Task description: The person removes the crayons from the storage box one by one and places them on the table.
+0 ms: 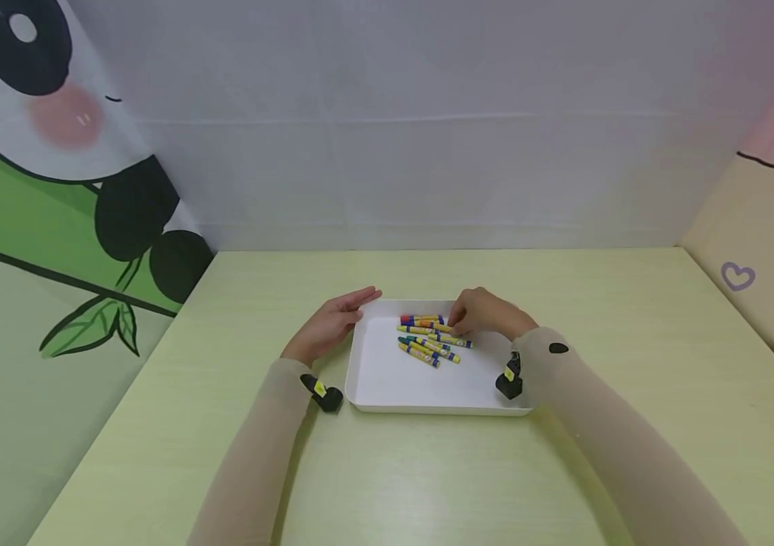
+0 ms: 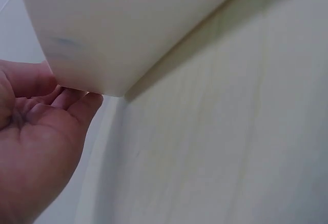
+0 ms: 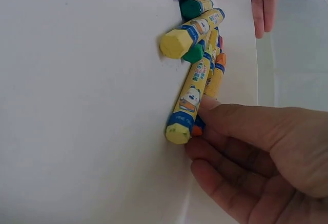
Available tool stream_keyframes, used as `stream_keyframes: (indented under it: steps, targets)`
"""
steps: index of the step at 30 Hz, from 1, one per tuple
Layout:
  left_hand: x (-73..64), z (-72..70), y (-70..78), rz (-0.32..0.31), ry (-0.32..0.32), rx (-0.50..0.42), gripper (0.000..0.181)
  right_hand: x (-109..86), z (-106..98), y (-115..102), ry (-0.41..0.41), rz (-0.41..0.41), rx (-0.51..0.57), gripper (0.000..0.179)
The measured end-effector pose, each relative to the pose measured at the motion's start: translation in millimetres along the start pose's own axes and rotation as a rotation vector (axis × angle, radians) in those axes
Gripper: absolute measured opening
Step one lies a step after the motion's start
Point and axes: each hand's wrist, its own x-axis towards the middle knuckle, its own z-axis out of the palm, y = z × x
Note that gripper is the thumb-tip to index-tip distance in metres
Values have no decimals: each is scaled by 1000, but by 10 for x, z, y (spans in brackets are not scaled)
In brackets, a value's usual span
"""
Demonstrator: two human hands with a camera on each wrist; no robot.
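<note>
A shallow white tray [image 1: 394, 390] lies on the table with several paper-wrapped crayons [image 1: 428, 351] bunched in its middle. At the tray's left edge my left hand [image 1: 325, 326] grips the rim, thumb over it and fingers along the outside. The left wrist view shows this hand [image 2: 46, 126] at the far end of the tray's side wall [image 2: 128, 24]. My right hand [image 1: 486, 312] reaches in over the right side and pinches an orange crayon [image 3: 215, 80] by its near end. A pale yellow crayon [image 3: 189, 98] lies right beside it, partly covering it.
The light wood-grain table [image 1: 387, 470] extends around the tray. Behind it stands a pale cloth-like backdrop [image 1: 387, 174]. A panel with a painted cartoon figure [image 1: 134, 212] stands at the left, and a beige panel with a drawn heart [image 1: 737, 277] at the right.
</note>
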Motion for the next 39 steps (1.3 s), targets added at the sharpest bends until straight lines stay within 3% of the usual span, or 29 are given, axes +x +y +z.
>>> stream_keyframes:
  steps: [15, 39]
  targets:
    - [-6, 44, -29, -11, 18, 22, 51, -89, -2, 34, 33, -42, 20, 12]
    - [17, 46, -28, -1, 44, 34, 51, -502, -498, 392, 195, -36, 100, 23]
